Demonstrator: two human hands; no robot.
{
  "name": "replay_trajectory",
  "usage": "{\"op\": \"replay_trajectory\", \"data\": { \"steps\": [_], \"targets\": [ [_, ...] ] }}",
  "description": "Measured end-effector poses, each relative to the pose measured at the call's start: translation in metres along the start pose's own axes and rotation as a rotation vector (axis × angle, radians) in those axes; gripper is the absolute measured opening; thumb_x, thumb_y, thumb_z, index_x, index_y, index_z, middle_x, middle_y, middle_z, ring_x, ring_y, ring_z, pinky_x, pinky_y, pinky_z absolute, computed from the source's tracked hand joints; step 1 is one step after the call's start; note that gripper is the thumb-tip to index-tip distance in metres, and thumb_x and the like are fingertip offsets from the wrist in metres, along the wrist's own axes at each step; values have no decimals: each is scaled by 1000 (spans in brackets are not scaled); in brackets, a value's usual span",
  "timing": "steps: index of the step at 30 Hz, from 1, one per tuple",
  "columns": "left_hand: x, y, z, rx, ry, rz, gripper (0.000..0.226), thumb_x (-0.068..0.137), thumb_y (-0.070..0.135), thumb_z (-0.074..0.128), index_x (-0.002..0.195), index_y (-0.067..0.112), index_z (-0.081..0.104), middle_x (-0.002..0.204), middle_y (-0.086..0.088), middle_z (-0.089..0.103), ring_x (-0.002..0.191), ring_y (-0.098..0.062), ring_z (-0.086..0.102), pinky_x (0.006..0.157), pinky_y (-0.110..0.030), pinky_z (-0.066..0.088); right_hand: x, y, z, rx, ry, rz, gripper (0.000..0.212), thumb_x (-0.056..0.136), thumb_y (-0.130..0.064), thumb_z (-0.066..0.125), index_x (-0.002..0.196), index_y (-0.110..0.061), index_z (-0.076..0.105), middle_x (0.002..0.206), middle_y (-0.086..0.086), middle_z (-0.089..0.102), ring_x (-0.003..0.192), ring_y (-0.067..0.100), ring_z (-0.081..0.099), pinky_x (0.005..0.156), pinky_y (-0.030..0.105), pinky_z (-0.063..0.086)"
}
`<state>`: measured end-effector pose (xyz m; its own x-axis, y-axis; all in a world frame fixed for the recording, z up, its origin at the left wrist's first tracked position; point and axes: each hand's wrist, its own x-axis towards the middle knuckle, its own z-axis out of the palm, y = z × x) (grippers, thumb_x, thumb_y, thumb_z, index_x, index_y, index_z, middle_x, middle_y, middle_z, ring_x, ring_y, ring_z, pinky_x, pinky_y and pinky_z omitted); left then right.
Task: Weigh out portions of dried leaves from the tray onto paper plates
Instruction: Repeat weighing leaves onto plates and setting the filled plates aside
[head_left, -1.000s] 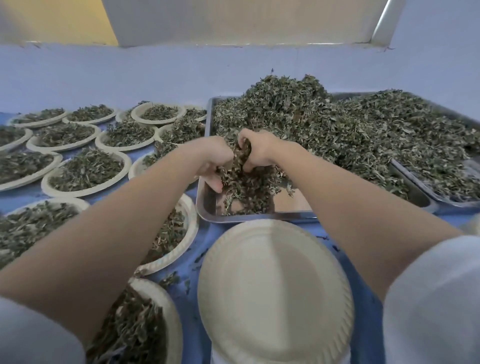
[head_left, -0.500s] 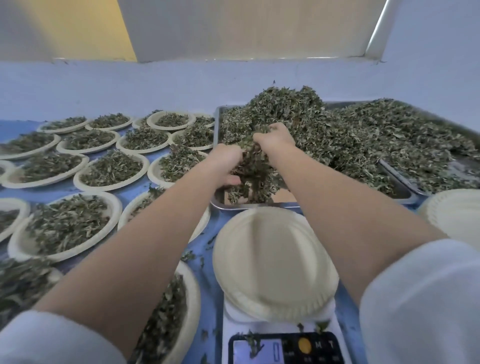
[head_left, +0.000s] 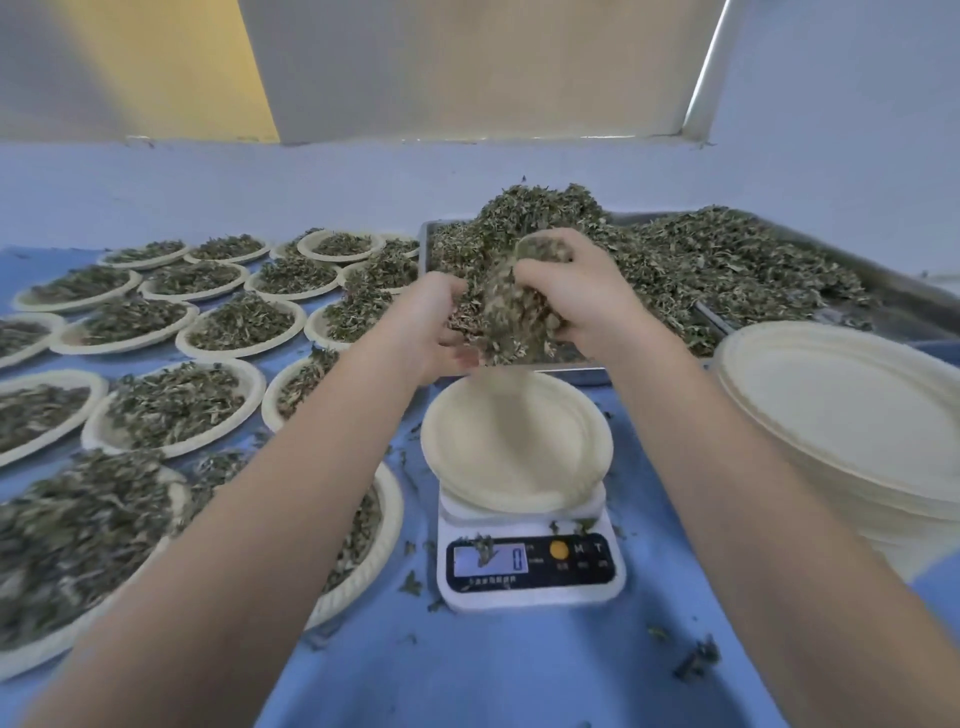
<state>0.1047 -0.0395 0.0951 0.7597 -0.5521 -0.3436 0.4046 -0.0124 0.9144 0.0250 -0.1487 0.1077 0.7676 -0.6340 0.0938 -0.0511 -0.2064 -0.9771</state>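
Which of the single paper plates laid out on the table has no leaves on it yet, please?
The paper plate sitting on the white scale, just below both hands' clump of leaves. It is bare; the filled plates to its left all carry leaves.

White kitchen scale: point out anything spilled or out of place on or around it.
Loose dried leaf bits lie on the white digital kitchen scale, one partly covering its display, which shows 0. More crumbs are scattered on the blue tabletop around it.

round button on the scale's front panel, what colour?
Yellow-orange: the round button sits right of the display on the scale, seen in the head view.
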Motion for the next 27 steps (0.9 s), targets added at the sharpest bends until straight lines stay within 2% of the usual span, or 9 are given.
{"op": "replay_trajectory", "data": {
  "steps": [4, 6, 8, 9, 11, 13, 15, 23, 27],
  "targets": [
    [-16, -23, -11, 51, 129, 154, 33, 98, 12, 44, 128, 1, 44, 121, -18, 45, 115, -29, 51, 98, -41, 47, -42, 13, -11, -594, -284, -68, 41, 82, -17, 67, 118, -34, 55, 125, -4, 54, 96, 15, 56, 83, 37, 54],
    [-26, -32, -14, 80, 133, 200, 30, 97, 12, 44, 123, -2, 51, 114, -16, 53, 102, -22, 54, 94, -36, 47, -53, 12, -12, -764, -443, -32, 59, 82, -26, 72, 134, -38, 46, 140, -4, 44, 102, 17, 54, 78, 37, 56],
    [-34, -39, -17, 100, 112, 236, 15, 97, 10, 43, 94, 5, 57, 92, -8, 57, 80, -16, 54, 81, -28, 48, -58, 5, -14, -831, -509, -23, 71, 80, -35, 74, 141, -43, 37, 146, -4, 38, 92, 18, 59, 66, 35, 60],
    [-36, -42, -18, 134, 125, 253, 18, 97, 10, 42, 83, 9, 53, 88, -8, 57, 76, -14, 53, 77, -26, 47, -59, 0, -15, -879, -501, -53, 71, 79, -38, 73, 140, -45, 37, 146, -4, 38, 83, 15, 62, 62, 32, 60],
    [-38, -45, -20, 246, 149, 282, 18, 98, 16, 41, 87, 7, 52, 110, -21, 59, 88, -21, 55, 89, -36, 44, -57, -7, -17, -977, -441, -135, 66, 81, -42, 71, 138, -47, 39, 141, -5, 45, 72, 9, 62, 58, 25, 56],
    [-40, -50, -22, 325, 194, 338, 28, 99, 22, 39, 118, 8, 53, 129, -13, 54, 106, -22, 55, 100, -38, 39, -54, -8, -19, -1026, -384, -203, 60, 83, -44, 68, 136, -47, 42, 137, -6, 52, 88, 12, 63, 70, 23, 48],
    [-43, -56, -23, 396, 253, 414, 39, 100, 28, 37, 137, 16, 43, 116, 7, 54, 94, -6, 52, 92, -31, 38, -52, -2, -20, -1032, -355, -233, 56, 86, -44, 64, 137, -45, 42, 137, -6, 53, 103, 14, 58, 78, 24, 39],
    [-43, -83, -21, 366, 366, 545, 40, 100, 35, 37, 139, 28, 43, 137, 16, 45, 117, 0, 39, 99, -27, 29, -52, 40, -11, -828, 70, -466, 41, 96, -46, 44, 134, -32, 51, 134, 2, 50, 122, 18, 47, 95, 34, 42],
    [-37, -90, -18, 409, 392, 599, 40, 100, 36, 35, 139, 27, 44, 139, 13, 46, 116, 1, 39, 97, -25, 28, -55, 49, -10, -840, 5, -475, 53, 89, -63, 37, 136, -39, 44, 134, -2, 46, 120, 18, 47, 91, 32, 42]
  ]
}}
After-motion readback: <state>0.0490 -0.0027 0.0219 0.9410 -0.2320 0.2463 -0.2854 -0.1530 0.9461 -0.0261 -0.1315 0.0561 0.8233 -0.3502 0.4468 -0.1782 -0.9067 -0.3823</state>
